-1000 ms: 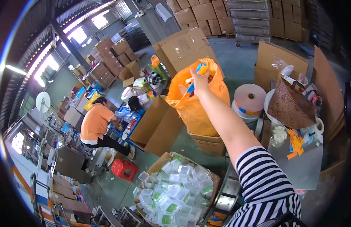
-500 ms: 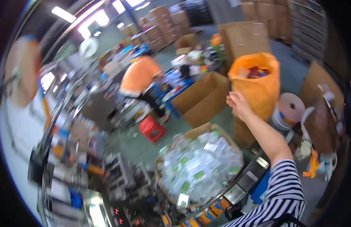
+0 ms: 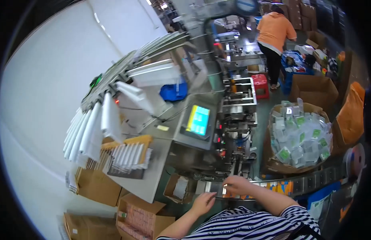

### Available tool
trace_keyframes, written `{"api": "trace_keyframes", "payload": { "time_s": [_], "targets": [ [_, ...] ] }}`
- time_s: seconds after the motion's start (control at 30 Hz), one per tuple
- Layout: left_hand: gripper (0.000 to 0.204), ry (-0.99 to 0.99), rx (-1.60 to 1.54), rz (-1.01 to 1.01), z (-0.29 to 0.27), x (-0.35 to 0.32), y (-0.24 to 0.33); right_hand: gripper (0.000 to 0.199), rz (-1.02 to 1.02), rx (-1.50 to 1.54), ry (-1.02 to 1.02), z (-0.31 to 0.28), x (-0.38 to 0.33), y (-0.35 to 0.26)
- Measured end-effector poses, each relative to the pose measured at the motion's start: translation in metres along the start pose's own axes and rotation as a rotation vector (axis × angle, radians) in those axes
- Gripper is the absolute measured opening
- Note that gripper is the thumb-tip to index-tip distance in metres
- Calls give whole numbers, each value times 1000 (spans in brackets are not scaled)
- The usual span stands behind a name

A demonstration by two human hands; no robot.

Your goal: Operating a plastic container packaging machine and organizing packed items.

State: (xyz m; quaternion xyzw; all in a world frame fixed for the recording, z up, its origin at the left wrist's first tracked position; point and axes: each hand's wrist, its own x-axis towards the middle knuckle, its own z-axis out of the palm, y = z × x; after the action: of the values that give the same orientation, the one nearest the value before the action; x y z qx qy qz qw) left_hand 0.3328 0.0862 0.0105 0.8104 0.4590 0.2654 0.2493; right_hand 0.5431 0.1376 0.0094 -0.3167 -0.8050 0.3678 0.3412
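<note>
Crosswise, the long conveyor runs left-right by the right hand.

Wide head-height view, angled downward

The left forearm slants up and rightward from the lower edge of the view, bare, and the left hand sits at the conveyor's near edge, fingers loosely bent and pointing right. The right forearm angles in leftward, with the right hand over the conveyor, farther from the body, back upward, fingers curled down. The hands are near each other, apart; their grip is unclear.
</note>
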Motion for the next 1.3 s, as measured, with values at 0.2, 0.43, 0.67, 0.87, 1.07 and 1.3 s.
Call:
{"api": "trace_keyframes", "payload": {
  "time_s": [0.2,0.43,0.67,0.87,1.07,1.3],
  "targets": [
    [6,165,131,-30,-96,-91,-29,17,-337,-184,79,72,102,-61],
    [14,788,571,-201,-268,-117,-113,47,-261,-507,9,121,183,-92],
    [27,364,1037,-18,-374,-42,-244,55,214,-585,189,171,249,-108],
    [14,75,930,250,-401,-34,-270,23,312,-909,327,203,257,-138],
    [8,-11,336,544,-427,-60,-244,17,276,-256,605,254,198,-208],
    [14,-340,187,773,-419,-82,-192,21,66,501,593,326,152,-288]
  ]
}}
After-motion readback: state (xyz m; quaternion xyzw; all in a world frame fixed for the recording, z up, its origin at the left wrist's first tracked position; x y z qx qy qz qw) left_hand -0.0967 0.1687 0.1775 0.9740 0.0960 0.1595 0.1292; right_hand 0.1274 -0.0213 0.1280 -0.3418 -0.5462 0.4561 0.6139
